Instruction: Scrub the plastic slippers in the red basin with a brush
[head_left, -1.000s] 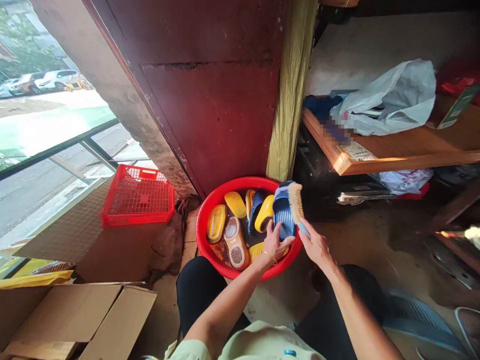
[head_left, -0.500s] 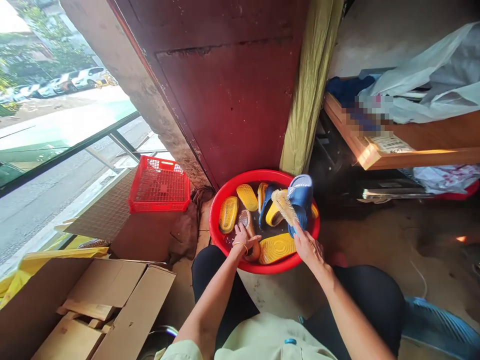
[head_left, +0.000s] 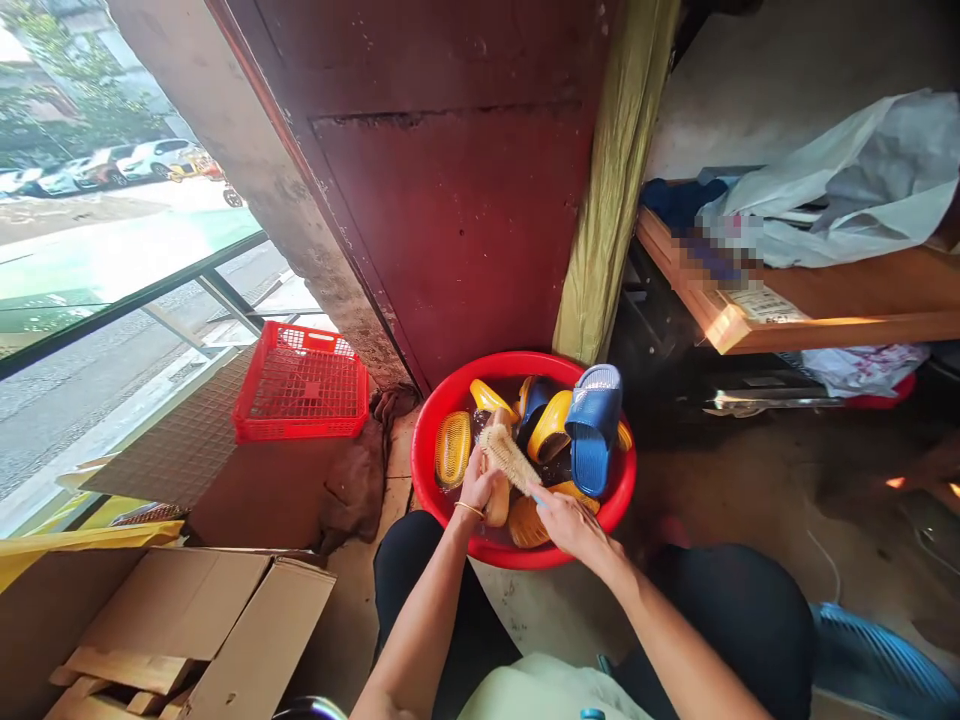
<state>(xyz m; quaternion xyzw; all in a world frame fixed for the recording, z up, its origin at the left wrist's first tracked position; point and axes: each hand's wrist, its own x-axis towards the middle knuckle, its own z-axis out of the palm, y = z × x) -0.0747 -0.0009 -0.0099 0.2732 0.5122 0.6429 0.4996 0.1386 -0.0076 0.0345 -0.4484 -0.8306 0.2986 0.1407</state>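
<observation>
Nearest, a corrugated cardboard box (head_left: 172, 610) lay at the left with wooden pieces inside, and dark-trousered knees flanked the near side of a smooth red plastic basin (head_left: 628, 505). Over it, the right hand (head_left: 574, 522) was closed round the pale-blue handle of a brush (head_left: 511, 462), while the left hand (head_left: 478, 485) gripped a tan slipper (head_left: 498, 506) in the basin's left half. The brush head lay across that slipper, close to the left fingers, so a stroke running too far could have scraped them; wet, the sole might also have slid from the grip under hard pressure. A blue slipper (head_left: 594, 430) rested tilted at the right, near the rim, and a knock against the slippers around it could have tipped it over. The bristles were pale, dense and stiff-looking; the blue slipper had a ridged footbed and a broad strap, and a yellow slipper (head_left: 453, 450) at the left showed a grooved, rounded sole. Farther off stood a red lattice crate (head_left: 304, 395) at the left, a scuffed maroon door (head_left: 450, 240) behind the basin, and a creased olive curtain (head_left: 616, 190) to its right.
</observation>
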